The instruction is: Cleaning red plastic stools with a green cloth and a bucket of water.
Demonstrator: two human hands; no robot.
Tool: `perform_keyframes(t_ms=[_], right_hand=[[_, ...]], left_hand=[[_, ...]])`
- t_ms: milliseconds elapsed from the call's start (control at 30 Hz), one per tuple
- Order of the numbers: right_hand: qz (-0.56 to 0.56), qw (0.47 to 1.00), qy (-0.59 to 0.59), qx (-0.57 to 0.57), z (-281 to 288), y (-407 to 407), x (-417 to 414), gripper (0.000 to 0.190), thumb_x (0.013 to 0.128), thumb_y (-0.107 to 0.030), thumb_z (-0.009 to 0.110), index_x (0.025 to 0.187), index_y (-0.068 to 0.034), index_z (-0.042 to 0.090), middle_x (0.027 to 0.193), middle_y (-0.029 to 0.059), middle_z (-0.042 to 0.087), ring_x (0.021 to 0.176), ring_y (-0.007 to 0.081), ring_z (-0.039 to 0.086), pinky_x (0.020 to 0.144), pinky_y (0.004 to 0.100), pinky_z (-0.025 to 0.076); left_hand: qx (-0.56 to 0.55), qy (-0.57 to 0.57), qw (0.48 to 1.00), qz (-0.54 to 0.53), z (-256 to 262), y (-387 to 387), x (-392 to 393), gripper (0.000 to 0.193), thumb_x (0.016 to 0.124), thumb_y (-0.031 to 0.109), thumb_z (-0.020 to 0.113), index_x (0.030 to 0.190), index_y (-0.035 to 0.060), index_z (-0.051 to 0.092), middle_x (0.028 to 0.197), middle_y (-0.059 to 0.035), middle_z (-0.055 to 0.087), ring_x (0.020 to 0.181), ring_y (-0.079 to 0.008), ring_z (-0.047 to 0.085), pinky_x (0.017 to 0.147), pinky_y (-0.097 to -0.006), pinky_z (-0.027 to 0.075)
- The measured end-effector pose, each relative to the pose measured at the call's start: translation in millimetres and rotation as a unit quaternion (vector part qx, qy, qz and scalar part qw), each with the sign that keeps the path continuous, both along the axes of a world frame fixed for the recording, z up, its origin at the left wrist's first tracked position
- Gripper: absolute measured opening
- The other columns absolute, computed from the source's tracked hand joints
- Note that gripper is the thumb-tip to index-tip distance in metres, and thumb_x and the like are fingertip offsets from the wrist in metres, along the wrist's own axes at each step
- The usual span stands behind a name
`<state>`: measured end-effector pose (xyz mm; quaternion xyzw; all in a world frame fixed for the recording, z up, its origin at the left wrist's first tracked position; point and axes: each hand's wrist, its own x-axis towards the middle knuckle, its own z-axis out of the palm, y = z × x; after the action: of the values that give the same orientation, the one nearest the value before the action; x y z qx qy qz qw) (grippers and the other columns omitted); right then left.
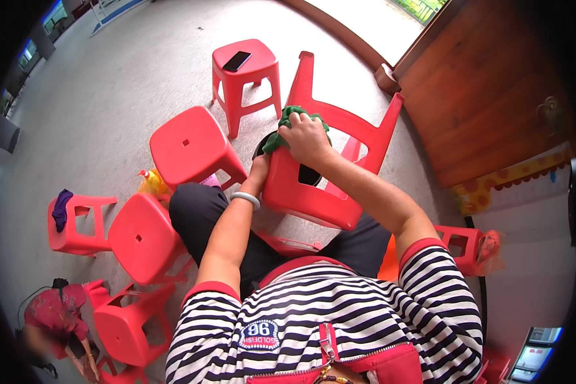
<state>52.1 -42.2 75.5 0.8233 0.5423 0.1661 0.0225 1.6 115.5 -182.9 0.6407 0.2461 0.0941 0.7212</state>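
Note:
A red plastic stool lies tipped in front of me, with its legs pointing away. My right hand presses a bunched green cloth against its side. At the stool's left edge, my left hand grips it, fingers mostly hidden; a pale bangle circles that wrist. Partly covered by the stool is a black bucket-like container, which also shows through the gap in the stool's side.
An upright stool bears a phone. Several red stools, including one, stand to my left. A purple cloth drapes over another. A co-worker bends at lower left. A wooden door stands at right.

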Motion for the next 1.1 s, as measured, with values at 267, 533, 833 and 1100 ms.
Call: perform_keyframes(t_ms=[267,533,833,1100], right_hand=[[-0.062,0.994,0.072,0.047,-5,-3,21,0.025,0.077,-0.024,0.074,0.101,-0.017,0.072,0.111,0.0109,0.062,0.102,0.0313,0.065,0.078,0.0467,0.056],[-0.096,0.975,0.160,0.121,-16,-12,45,0.033,0.077,-0.027,0.078,0.109,-0.021,0.074,0.114,0.0149,0.064,0.102,0.0365,0.067,0.088,0.0447,0.055],[-0.137,0.908,0.340,0.204,2,-24,70,0.034,0.085,-0.033,0.078,0.113,-0.016,0.073,0.103,0.0150,0.066,0.095,0.0308,0.069,0.085,0.0434,0.055],[-0.176,0.884,0.325,0.286,80,-63,125,0.026,0.092,-0.027,0.073,0.115,-0.016,0.073,0.104,0.0085,0.070,0.091,0.0224,0.071,0.081,0.0384,0.057]], left_hand=[[0.118,0.038,0.992,0.007,76,-21,-14,0.047,0.103,0.038,0.043,0.112,-0.0025,0.066,0.101,-0.0193,0.071,0.088,-0.0285,0.068,0.080,-0.0415,0.051],[0.370,0.016,0.928,-0.044,186,-75,-39,0.102,0.072,0.054,0.081,0.145,-0.0027,0.038,0.134,-0.0314,0.056,0.123,-0.0446,0.056,0.106,-0.0462,0.046],[0.383,0.089,0.916,-0.080,190,-65,-13,0.125,0.067,0.076,0.074,0.151,-0.0054,0.030,0.145,-0.0325,0.046,0.135,-0.0432,0.048,0.110,-0.0460,0.043],[0.373,0.134,0.915,-0.077,182,-62,2,0.122,0.071,0.076,0.072,0.150,-0.0083,0.032,0.145,-0.0325,0.047,0.137,-0.0407,0.047,0.112,-0.0442,0.041]])
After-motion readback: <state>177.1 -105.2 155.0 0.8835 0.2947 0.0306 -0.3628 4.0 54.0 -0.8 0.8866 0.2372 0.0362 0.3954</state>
